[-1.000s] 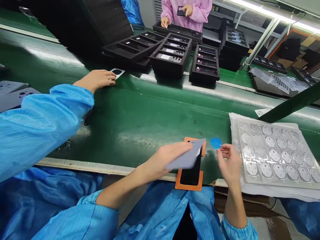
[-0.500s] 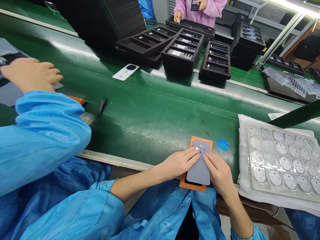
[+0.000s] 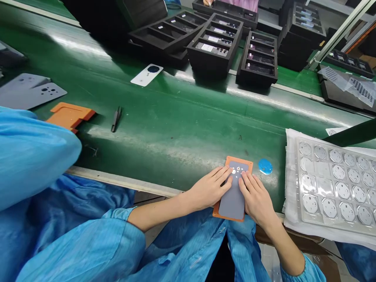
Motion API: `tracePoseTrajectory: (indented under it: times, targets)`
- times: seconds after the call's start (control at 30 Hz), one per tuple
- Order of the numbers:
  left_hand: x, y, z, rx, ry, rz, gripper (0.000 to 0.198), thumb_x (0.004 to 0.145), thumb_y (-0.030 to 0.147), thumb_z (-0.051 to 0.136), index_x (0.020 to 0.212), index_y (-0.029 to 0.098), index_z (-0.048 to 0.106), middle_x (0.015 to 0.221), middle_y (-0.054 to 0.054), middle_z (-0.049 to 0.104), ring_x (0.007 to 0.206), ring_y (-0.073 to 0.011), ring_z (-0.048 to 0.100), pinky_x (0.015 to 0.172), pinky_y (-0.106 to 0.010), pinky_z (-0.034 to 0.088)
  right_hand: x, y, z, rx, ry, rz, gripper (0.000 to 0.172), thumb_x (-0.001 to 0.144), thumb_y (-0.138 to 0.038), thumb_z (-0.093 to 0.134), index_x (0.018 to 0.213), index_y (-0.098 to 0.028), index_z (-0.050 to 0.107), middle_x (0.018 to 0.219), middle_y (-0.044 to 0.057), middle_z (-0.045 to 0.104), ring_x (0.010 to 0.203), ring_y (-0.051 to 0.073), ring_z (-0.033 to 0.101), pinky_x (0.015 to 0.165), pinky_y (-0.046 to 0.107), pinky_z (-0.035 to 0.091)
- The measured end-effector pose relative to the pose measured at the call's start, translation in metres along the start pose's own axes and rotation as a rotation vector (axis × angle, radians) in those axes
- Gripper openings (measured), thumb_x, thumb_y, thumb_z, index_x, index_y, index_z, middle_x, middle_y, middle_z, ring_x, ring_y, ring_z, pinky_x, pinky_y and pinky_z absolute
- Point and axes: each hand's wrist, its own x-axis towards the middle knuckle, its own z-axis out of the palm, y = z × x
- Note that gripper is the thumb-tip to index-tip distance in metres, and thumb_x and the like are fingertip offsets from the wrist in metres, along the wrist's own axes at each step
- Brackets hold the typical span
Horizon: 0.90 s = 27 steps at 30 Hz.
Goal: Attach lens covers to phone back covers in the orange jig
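A grey rectangular panel (image 3: 233, 197) with small holes near its top lies in an orange jig (image 3: 246, 161) at the near edge of the green belt. My left hand (image 3: 210, 188) rests flat along the panel's left side, fingers stretched toward the holes. My right hand (image 3: 256, 197) lies flat on its right side, fingertips on the panel's upper part. Neither hand grips anything. A small blue round sticker (image 3: 265, 166) lies on the belt just right of the jig.
A clear blister tray (image 3: 337, 184) of round parts sits at the right. A co-worker's blue sleeve (image 3: 32, 152) fills the left. Beside it are another orange jig (image 3: 69, 114), grey panels (image 3: 29, 91) and black tweezers (image 3: 115, 119). A white panel (image 3: 147, 74) and black trays (image 3: 214, 47) lie across the belt.
The grey panel was carried over the jig, set into it, and now both my hands press flat on it. The co-worker's hand withdrew from the white panel to the left and out of sight.
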Motion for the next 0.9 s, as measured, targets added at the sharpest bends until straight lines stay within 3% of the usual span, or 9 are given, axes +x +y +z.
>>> tracePoseTrajectory:
  times: [0.27, 0.4, 0.57, 0.67, 0.73, 0.83, 0.9]
  targets:
    - [-0.003, 0.007, 0.004, 0.070, 0.051, 0.001, 0.037, 0.098, 0.010, 0.044, 0.133, 0.003, 0.055, 0.140, -0.027, 0.057, 0.134, -0.0329, 0.054, 0.114, -0.048, 0.043, -0.010, -0.003, -0.005, 0.053, -0.058, 0.006, 0.056, 0.089, -0.008, 0.039, 0.144, -0.006, 0.050, 0.150, 0.021, 0.051, 0.144, 0.032, 0.045, 0.116, 0.052, 0.045]
    - [0.003, 0.009, 0.000, 0.014, 0.008, -0.012, 0.037, 0.096, 0.012, 0.047, 0.131, 0.006, 0.056, 0.140, -0.026, 0.058, 0.135, -0.0322, 0.053, 0.116, -0.049, 0.041, -0.009, -0.005, 0.000, 0.101, -0.005, 0.049, 0.055, 0.089, -0.007, 0.039, 0.143, -0.006, 0.051, 0.149, 0.020, 0.054, 0.143, 0.031, 0.046, 0.116, 0.052, 0.045]
    - [0.000, -0.004, -0.013, -0.178, -0.081, -0.043, 0.048, 0.090, 0.018, 0.062, 0.137, 0.008, 0.054, 0.146, -0.024, 0.053, 0.138, -0.0381, 0.048, 0.115, -0.056, 0.039, -0.013, -0.005, 0.003, 0.138, 0.096, 0.059, 0.052, 0.090, -0.005, 0.038, 0.138, -0.008, 0.057, 0.143, 0.017, 0.060, 0.137, 0.029, 0.054, 0.113, 0.050, 0.049]
    - [-0.002, -0.016, -0.017, -0.511, -0.041, -0.129, 0.072, 0.083, 0.021, 0.074, 0.149, 0.020, 0.045, 0.154, -0.015, 0.048, 0.149, -0.0356, 0.034, 0.118, -0.054, 0.038, -0.015, -0.003, -0.001, 0.235, 0.262, 0.002, 0.046, 0.093, -0.005, 0.043, 0.132, -0.017, 0.064, 0.132, 0.012, 0.069, 0.127, 0.026, 0.063, 0.106, 0.045, 0.055]
    - [0.004, -0.016, -0.016, -0.748, 0.104, -0.288, 0.081, 0.081, 0.020, 0.077, 0.152, 0.025, 0.039, 0.157, -0.012, 0.045, 0.151, -0.0314, 0.031, 0.121, -0.050, 0.036, -0.013, -0.002, -0.006, 0.415, 0.444, 0.040, 0.039, 0.095, -0.008, 0.050, 0.127, -0.022, 0.068, 0.127, 0.010, 0.072, 0.122, 0.026, 0.067, 0.102, 0.043, 0.058]
    - [0.024, -0.001, -0.016, -1.115, 0.362, -0.495, 0.073, 0.081, 0.021, 0.078, 0.146, 0.023, 0.045, 0.145, -0.012, 0.057, 0.136, -0.0271, 0.053, 0.117, -0.045, 0.042, -0.002, -0.005, -0.013, 0.955, 0.819, 0.352, 0.027, 0.096, -0.017, 0.058, 0.119, -0.025, 0.069, 0.117, 0.007, 0.075, 0.108, 0.025, 0.073, 0.092, 0.045, 0.063]
    - [0.040, 0.015, -0.019, -1.304, 0.449, -0.508, 0.054, 0.082, 0.022, 0.077, 0.132, 0.019, 0.056, 0.126, -0.011, 0.069, 0.116, -0.0235, 0.067, 0.104, -0.038, 0.053, 0.007, -0.007, -0.015, 1.399, 0.952, 0.610, 0.023, 0.097, -0.022, 0.060, 0.118, -0.027, 0.067, 0.110, 0.004, 0.076, 0.097, 0.020, 0.075, 0.084, 0.040, 0.065]
